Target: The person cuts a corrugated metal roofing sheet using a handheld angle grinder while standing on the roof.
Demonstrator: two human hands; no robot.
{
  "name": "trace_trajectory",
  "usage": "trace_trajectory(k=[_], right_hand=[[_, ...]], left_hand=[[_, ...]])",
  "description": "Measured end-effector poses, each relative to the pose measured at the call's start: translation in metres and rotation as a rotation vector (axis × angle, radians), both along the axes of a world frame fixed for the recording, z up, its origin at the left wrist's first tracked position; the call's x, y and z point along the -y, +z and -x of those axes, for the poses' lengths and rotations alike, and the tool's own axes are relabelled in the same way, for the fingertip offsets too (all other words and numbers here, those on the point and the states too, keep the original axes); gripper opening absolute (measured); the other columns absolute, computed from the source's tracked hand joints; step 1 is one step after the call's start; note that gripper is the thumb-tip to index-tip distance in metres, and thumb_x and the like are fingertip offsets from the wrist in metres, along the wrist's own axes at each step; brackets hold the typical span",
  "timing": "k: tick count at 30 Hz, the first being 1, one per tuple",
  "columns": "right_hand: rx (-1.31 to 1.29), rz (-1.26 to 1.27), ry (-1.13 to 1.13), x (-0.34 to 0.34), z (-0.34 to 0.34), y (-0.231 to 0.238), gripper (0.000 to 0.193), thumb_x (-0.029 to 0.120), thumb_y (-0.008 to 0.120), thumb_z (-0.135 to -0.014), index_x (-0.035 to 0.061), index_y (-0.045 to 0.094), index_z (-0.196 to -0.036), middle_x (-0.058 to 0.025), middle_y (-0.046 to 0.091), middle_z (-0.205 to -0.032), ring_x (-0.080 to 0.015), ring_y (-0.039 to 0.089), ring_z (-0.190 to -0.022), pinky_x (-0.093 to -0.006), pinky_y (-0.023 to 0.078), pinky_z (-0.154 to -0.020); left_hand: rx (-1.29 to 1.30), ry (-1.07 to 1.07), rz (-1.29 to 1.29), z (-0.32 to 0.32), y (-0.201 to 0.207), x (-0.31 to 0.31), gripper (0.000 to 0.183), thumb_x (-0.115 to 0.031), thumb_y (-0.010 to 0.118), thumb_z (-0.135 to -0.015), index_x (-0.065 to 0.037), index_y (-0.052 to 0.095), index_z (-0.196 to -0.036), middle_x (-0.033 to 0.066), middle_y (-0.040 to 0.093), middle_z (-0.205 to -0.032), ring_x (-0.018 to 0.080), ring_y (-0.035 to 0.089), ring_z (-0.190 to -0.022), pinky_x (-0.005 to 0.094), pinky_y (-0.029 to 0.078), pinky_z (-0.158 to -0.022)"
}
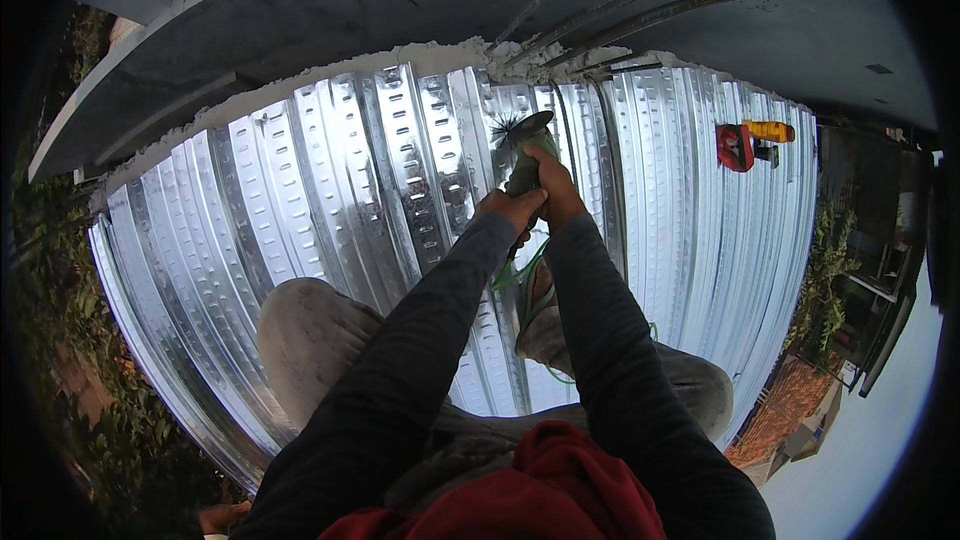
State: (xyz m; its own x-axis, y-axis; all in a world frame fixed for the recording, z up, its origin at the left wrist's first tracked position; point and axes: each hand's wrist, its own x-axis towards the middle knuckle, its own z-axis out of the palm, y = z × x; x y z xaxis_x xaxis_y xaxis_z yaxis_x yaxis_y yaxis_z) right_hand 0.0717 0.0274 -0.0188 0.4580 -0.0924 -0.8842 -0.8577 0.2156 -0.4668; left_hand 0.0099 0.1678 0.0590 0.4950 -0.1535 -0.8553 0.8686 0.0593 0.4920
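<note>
Both my hands are closed around a green and dark angle grinder [523, 176] in front of me. My left hand [513, 208] wraps the rear of its body. Farther forward, my right hand [553, 180] grips it near the head. The round disc [532, 124] sits tilted at the far end, close over the ribbed, shiny metal decking [300, 185]. A dark spiky burst shows just left of the disc; I cannot tell what it is or whether the disc touches the metal. A green cord [508, 272] trails back from the grinder beside my foot.
A red and yellow power tool [735, 147] lies on the decking at the right. Rough concrete [430, 57] borders the far edge, below a grey wall [400, 0] with several steel bars [690, 2]. Drop-offs with plants [130, 430] flank the decking.
</note>
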Motion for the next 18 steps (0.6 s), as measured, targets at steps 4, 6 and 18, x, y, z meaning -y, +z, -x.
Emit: trace_trajectory(k=[4,6,18], right_hand=[[0.024,-0.018,-0.001,0.004,0.004,-0.007,0.051,0.035,0.071,-0.086,-0.0036,0.061,-0.117,-0.0113,0.065,-0.093,-0.024,0.067,-0.071,-0.0378,0.054,-0.061],[0.031,-0.022,0.008,0.0,0.004,-0.006,0.05,0.034,0.071,-0.086,-0.0039,0.061,-0.118,-0.0117,0.066,-0.093,-0.0242,0.067,-0.072,-0.0378,0.054,-0.061],[0.033,-0.088,0.044,0.006,0.003,-0.01,0.033,0.033,0.064,-0.091,0.0046,0.06,-0.107,-0.0079,0.063,-0.08,-0.0225,0.063,-0.064,-0.037,0.054,-0.057]], left_hand=[[0.002,-0.03,0.01,0.0,0.002,-0.003,0.065,-0.055,0.075,-0.078,0.008,0.066,-0.088,0.0125,0.066,-0.07,0.0196,0.065,-0.054,0.0336,0.052,-0.048],[-0.001,-0.025,0.002,0.002,-0.003,-0.003,0.064,-0.055,0.075,-0.078,0.008,0.066,-0.087,0.0127,0.066,-0.07,0.0196,0.065,-0.053,0.0336,0.052,-0.048],[0.018,-0.037,0.002,-0.001,0.007,-0.002,0.064,-0.056,0.074,-0.078,0.008,0.068,-0.083,0.0139,0.066,-0.065,0.0215,0.065,-0.051,0.0347,0.052,-0.049]])
